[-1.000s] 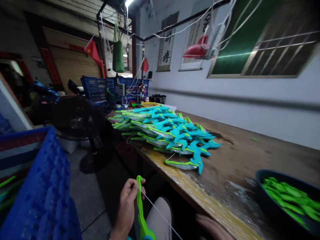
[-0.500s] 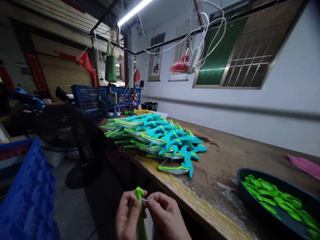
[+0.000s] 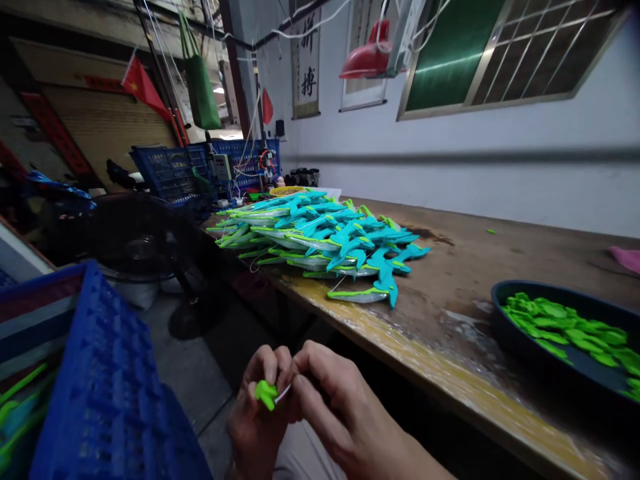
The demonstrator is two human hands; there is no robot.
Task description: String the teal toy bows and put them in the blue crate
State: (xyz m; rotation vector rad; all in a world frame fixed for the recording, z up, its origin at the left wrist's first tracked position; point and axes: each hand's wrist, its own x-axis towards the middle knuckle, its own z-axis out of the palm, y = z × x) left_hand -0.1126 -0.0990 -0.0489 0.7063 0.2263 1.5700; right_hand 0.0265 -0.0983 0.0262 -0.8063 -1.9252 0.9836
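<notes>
My left hand [image 3: 253, 420] is closed around a bright green plastic piece [image 3: 265, 394], and only its knobbed end shows between the fingers. From that end a thin white cord [image 3: 283, 393] runs across to my right hand [image 3: 333, 397], whose thumb and fingertips pinch it. Both hands are close together above my lap, in front of the table edge. Beyond them on the table lies a pile of turquoise and green plastic parts [image 3: 345, 237] with clear, curved pieces and strings. The nearest one sits slightly apart at the pile's front.
A dark oval basin [image 3: 505, 327] of flat green pieces [image 3: 565, 327] stands on the wooden table [image 3: 450, 267] at right. On my left is a blue plastic crate [image 3: 107, 373] with green and turquoise parts inside. A red lamp [image 3: 367, 57] hangs over the table.
The view has tilted down and shifted left, bringing more of the blue crate into sight. The green piece has turned in my left hand, its knobbed end now lower. My right hand has come closer over it.
</notes>
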